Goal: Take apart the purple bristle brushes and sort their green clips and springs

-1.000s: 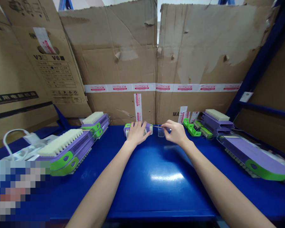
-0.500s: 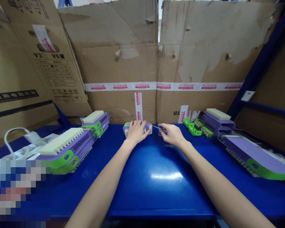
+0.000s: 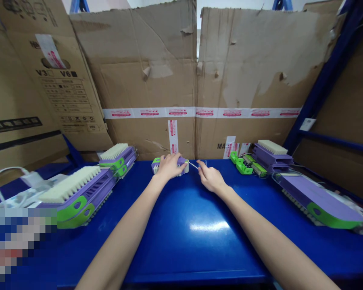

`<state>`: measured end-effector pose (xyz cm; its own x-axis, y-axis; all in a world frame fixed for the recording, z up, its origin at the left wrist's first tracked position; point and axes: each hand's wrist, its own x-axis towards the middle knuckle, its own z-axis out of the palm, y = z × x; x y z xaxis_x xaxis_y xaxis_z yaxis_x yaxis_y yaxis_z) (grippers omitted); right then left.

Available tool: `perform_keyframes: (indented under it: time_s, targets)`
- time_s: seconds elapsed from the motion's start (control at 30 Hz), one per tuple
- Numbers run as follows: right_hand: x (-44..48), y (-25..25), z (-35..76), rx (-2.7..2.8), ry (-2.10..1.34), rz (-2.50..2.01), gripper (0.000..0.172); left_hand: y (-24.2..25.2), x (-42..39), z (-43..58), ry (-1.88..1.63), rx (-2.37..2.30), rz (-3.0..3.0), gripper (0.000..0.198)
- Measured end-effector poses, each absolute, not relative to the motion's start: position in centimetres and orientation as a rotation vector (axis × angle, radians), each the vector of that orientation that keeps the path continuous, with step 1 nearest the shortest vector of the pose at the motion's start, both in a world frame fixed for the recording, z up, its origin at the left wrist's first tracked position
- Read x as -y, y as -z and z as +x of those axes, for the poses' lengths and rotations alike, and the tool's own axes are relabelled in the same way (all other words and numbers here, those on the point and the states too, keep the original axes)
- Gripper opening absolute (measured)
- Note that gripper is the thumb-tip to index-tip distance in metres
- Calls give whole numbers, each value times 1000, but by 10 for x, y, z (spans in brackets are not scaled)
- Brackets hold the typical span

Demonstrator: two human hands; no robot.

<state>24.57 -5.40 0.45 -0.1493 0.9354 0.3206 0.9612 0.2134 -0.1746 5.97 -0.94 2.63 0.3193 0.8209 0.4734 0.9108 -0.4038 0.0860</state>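
Observation:
My left hand [image 3: 168, 166] lies over a small purple and green brush [image 3: 155, 164] at the back of the blue table [image 3: 199, 225], its fingers curled on the brush. My right hand [image 3: 209, 177] is just to the right of it, pinching a thin metal pin [image 3: 193, 164] whose tip points at the right end of the brush. A small clear plastic cup, mostly hidden, stands behind my right hand's fingers.
Stacked purple and green brushes with pale bristles [image 3: 78, 189] lie at the left, with a white cable [image 3: 6, 177] beyond. More brushes [image 3: 270, 152] and a long purple one in clear wrap [image 3: 317, 197] lie at the right. Cardboard sheets [image 3: 196, 80] wall the back.
My right hand has moved left towards the brush, bringing the pin's tip up to the brush's right end. The left hand has stayed on the brush.

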Motion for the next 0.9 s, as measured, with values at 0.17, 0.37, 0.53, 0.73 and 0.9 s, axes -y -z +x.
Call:
perform_keyframes:
  time_s: [0.17, 0.37, 0.53, 0.73, 0.9]
  targets:
    - [54, -4, 244, 2157, 123, -1768, 47, -35, 2, 60, 605, 1511, -2581, 32]
    - [53, -3, 249, 2231, 222, -1672, 45, -33, 5, 70, 568, 1563, -2473, 30]
    - [46, -5, 273, 2006, 323, -1723, 45, -29, 6, 71, 685, 1468, -2442, 26]
    - [33, 4, 300, 1678, 140, -2122, 48, -28, 9, 75, 769, 1421, -2520, 22]
    - [33, 4, 300, 1668, 125, -2187, 42, -31, 14, 85, 974, 1406, -2581, 20]
